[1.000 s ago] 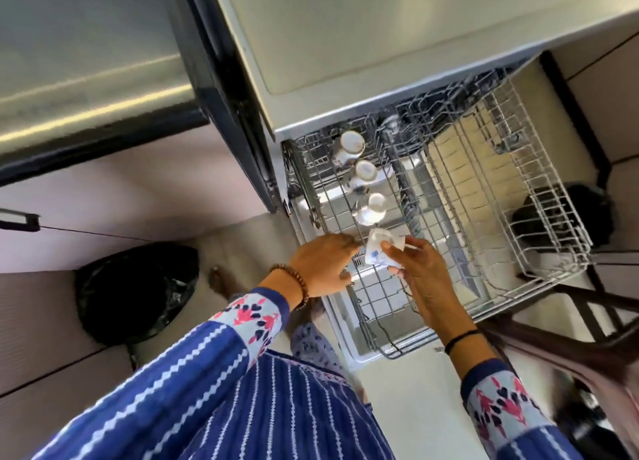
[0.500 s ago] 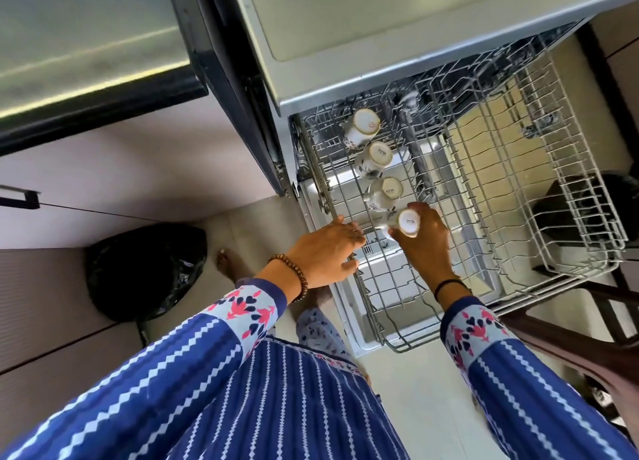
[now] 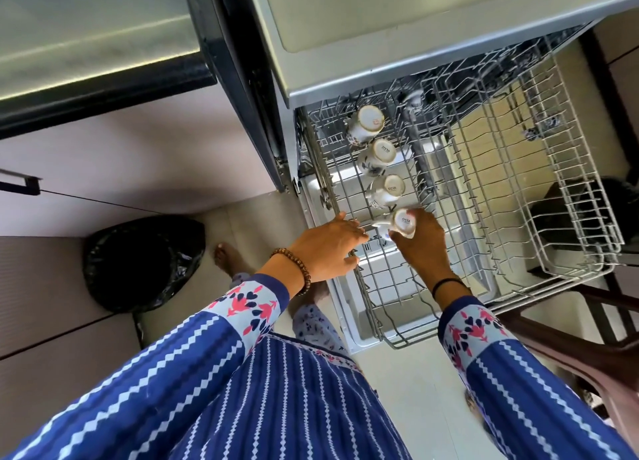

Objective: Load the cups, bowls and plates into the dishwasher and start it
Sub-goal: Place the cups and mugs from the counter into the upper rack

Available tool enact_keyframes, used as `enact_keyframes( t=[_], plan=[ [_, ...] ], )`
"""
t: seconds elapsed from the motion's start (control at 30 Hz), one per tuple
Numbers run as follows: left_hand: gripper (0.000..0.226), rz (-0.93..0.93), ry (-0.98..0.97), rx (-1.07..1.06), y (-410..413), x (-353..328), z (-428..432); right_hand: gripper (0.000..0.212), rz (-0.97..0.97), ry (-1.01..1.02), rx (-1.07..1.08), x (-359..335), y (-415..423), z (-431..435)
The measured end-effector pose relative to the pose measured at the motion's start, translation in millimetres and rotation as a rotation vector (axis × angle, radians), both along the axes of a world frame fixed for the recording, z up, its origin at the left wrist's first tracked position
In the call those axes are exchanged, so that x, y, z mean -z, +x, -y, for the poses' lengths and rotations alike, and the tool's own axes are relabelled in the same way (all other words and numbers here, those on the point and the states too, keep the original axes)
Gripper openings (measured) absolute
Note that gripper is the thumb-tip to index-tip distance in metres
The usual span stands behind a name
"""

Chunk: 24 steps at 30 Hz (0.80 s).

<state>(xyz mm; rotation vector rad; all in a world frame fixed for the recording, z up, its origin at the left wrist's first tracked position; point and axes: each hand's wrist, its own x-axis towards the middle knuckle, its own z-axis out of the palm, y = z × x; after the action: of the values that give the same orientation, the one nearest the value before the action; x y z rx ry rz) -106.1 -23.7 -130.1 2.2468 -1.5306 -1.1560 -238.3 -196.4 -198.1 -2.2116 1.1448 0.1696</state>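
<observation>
You are early in the load, still on the cups. The rack [image 3: 570, 169] stands pulled out from the dishwasher [image 3: 415, 45], and three cups [image 3: 368, 124] already sit upside down in a row along its left edge, running from the back corner toward the front.

Your right hand [image 3: 420, 248] grasps a fourth cup [image 3: 401, 223], fingers wrapped round its body. This cup is base up and tilted, just in front of the third in the row and down among the wires. It looks nearly seated, but with your fingers around it I cannot tell whether it bears on the rack by itself. Your left hand [image 3: 325, 250] lies on the left edge of the rack, level with that cup, with the fingers reaching over the wire. Whether they clasp the wire or only steady it, I cannot tell.

So three cups are done, by my reading, and the fourth is a release away. Cups are the only dishes that show in the rack, all down its left edge. No bowl or plate shows anywhere in view, so I judge that whole part of the load still ahead of you, along with any cups still out of sight.

After that you must push the rack in, close the door and start the machine. None of that is begun, since the rack is fully out
</observation>
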Motion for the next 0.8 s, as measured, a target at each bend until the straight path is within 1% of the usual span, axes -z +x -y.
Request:
enact_keyframes(
  t=[0.07,0.1,0.17,0.27,0.37,0.53,0.63,0.8],
  plan=[
    [0.049,-0.021,-0.003,-0.025,1,-11,-1,0.047,-0.069,-0.066,-0.094,-10,0,-4],
    [0.050,-0.024,-0.007,-0.034,0,-17,-2,0.045,-0.071,-0.087,-0.143,-16,0,-7],
    [0.051,-0.009,-0.026,-0.054,1,-30,-6,0.036,-0.028,-0.102,-0.208,-29,3,-13],
    [0.051,0.033,-0.063,-0.093,7,-50,-16,0.026,0.083,-0.061,-0.246,-52,16,-26],
    [0.048,0.068,-0.121,-0.160,22,-70,-29,0.020,0.182,-0.030,-0.278,-78,31,-45],
    [0.042,0.079,-0.207,-0.457,49,-102,-74,0.017,0.331,-0.016,-0.494,-117,62,-89],
    [0.039,0.098,-0.274,-0.618,64,-118,-116,0.017,0.383,-0.007,-0.618,-145,93,-118],
    [0.033,0.189,-0.427,-0.877,90,-147,-183,0.020,0.507,0.000,-0.835,-193,157,-164]
  ],
)
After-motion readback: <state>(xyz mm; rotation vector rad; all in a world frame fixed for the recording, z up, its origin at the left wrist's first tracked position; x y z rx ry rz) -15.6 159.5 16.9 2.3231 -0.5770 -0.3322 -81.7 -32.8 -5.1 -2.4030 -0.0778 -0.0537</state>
